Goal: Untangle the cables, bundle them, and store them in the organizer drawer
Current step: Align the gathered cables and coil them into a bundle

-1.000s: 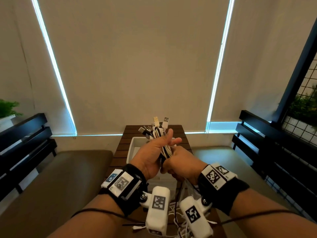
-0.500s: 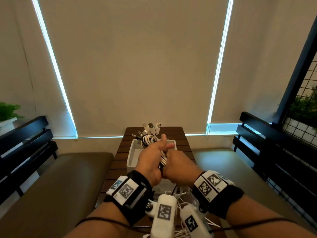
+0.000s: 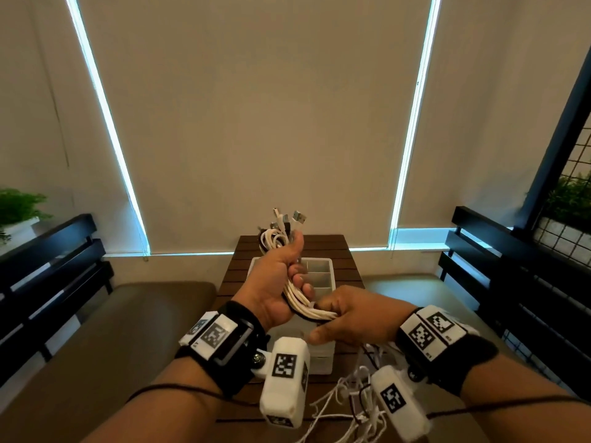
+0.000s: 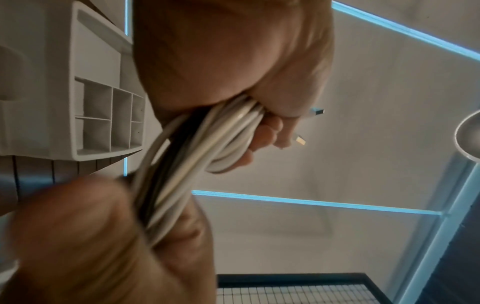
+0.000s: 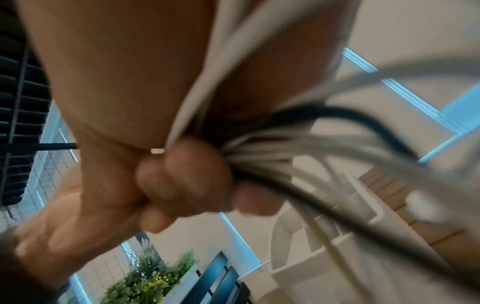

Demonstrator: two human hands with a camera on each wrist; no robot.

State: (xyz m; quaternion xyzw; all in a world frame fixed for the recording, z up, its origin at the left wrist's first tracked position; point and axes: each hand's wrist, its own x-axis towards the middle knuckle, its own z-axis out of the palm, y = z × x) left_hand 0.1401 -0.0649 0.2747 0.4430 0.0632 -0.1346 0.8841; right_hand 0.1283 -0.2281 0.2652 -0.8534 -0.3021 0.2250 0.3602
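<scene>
cables [image 3: 295, 295] run between both fists: left hand [image 3: 275, 282] grips the upper part, right hand [image 3: 351, 321] the lower; organizer drawer [image 3: 319, 270] beneath them shows bare compartments.

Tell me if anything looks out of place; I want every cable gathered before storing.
Yes: a loose tangle of thin white cables lies on the brown slatted wooden table, outside the white-and-black cable bundle that the left hand and right hand grip above the white compartmented organizer drawer.
</scene>
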